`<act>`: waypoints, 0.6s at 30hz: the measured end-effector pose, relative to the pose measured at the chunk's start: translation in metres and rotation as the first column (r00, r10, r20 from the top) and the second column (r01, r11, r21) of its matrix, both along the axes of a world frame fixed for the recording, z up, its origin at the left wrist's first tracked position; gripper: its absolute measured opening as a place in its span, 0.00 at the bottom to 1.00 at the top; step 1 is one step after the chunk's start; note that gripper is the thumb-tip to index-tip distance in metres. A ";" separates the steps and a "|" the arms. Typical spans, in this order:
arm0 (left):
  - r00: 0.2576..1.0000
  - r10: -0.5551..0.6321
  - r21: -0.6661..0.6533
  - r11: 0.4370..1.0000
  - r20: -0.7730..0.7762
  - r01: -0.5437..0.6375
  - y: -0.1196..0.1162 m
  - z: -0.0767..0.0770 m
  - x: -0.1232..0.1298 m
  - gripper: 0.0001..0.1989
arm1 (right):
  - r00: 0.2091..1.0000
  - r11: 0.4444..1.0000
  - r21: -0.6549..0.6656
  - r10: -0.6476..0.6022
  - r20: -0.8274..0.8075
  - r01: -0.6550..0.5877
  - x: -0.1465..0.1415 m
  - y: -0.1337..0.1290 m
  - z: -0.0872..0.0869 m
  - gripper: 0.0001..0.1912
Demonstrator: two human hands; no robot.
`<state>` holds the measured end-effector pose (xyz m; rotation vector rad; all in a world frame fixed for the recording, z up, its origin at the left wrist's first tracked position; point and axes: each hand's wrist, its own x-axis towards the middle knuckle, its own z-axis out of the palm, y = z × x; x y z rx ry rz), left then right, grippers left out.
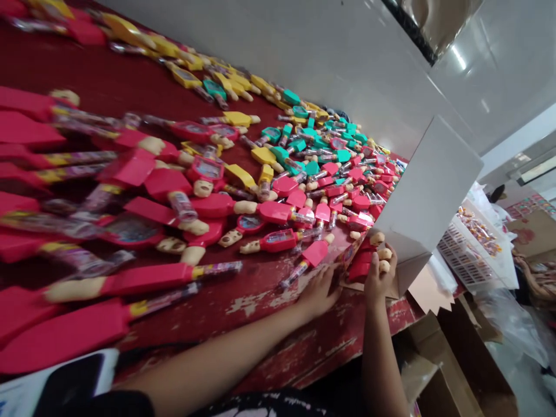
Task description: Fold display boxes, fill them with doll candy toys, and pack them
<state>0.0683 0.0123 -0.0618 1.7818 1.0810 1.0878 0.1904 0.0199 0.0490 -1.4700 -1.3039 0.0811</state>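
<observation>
My right hand is at the open side of a small cardboard box, whose flap stands up. Its thumb and fingers close round the beige knobbed ends of several red plastic candy toys, which lie side by side in the box. At the box's left side, my left hand is low over the tabletop with its fingers stretched toward the carton. Close to it lies a loose red toy with a clear candy-filled tube. The inside of the box is partly hidden by my right hand.
Red toys, yellow toys and green toys cover much of the worn red table. A grey wall runs behind. Right are a white basket and open cartons. A phone-like device lies front left.
</observation>
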 end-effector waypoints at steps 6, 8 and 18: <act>0.974 0.088 -0.009 0.996 0.209 -0.088 -0.003 0.011 0.000 0.23 | 0.997 0.997 -0.047 0.066 0.044 -0.064 0.008 0.007 -0.018 0.37; 0.923 0.197 -0.055 0.980 0.332 -0.189 0.007 0.023 -0.009 0.22 | 0.997 0.997 0.011 0.078 0.000 -0.078 0.012 -0.007 -0.036 0.42; 0.713 0.699 0.079 0.714 -0.055 -0.695 0.176 0.125 -0.153 0.33 | 0.928 0.999 0.017 0.035 0.370 -0.044 0.017 -0.121 -0.128 0.30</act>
